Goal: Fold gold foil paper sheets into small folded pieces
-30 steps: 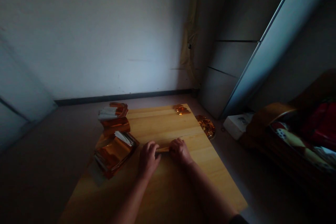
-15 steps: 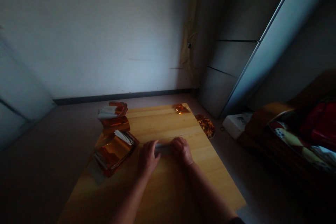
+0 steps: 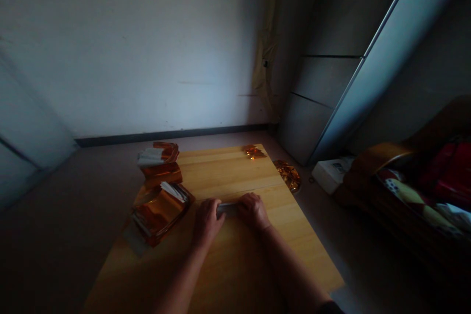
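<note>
Two hands, one foil strip, two foil stacks.

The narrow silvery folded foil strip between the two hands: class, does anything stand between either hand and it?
Nothing visible does. The left hand and the right hand both hold the narrow silvery folded foil strip directly, above the pale wooden tabletop. The orange-gold foil stack lies to the left, outside that gap.

We have a wooden tabletop bearing stacked orange foil sheets (very shiny) and a crumpled gold foil scrap.
</note>
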The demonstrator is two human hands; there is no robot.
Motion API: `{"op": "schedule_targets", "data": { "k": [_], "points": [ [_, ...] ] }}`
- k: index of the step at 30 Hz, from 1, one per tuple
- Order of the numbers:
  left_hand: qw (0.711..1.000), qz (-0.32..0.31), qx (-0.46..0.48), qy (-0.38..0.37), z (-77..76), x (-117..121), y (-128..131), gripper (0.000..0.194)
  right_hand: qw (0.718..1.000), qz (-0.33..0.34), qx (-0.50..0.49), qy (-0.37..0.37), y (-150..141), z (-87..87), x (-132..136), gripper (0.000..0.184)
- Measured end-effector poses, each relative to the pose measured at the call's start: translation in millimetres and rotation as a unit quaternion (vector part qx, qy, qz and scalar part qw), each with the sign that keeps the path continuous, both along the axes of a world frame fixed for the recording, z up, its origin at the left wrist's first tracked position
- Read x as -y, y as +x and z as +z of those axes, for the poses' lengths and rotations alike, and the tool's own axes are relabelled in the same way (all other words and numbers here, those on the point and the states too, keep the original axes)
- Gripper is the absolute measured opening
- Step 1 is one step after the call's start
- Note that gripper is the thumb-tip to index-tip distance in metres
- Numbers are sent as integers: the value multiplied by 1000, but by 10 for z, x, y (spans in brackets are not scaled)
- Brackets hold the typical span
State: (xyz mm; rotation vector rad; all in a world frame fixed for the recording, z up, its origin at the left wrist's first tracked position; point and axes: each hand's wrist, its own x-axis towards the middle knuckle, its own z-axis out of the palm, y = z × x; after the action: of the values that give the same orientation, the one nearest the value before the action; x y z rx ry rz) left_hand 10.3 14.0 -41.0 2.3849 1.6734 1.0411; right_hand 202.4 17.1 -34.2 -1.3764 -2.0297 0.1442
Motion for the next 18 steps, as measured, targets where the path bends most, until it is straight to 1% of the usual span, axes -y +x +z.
{"op": "schedule_targets", "data": {
  "k": [3, 7, 12, 15, 18],
  "points": [
    [1000, 0, -1, -6, 0, -4, -1, 26, 1000, -4, 18, 1, 9, -21, -17, 6],
    [1000, 3, 9, 3, -15, -11, 0, 32, 1000, -4, 24, 16, 34, -85, -43, 10],
    [1000, 12, 3, 15, -38, -6, 4, 36, 999, 17, 2, 31, 48, -147, -69, 13],
    [1000, 20, 4, 18, -42, -1, 10, 37, 1000, 11, -10, 28, 42, -153, -73, 14],
    [1000, 18, 4, 18, -32, 2, 14, 35, 1000, 5, -18, 25, 36, -141, -69, 13]
  ]
}}
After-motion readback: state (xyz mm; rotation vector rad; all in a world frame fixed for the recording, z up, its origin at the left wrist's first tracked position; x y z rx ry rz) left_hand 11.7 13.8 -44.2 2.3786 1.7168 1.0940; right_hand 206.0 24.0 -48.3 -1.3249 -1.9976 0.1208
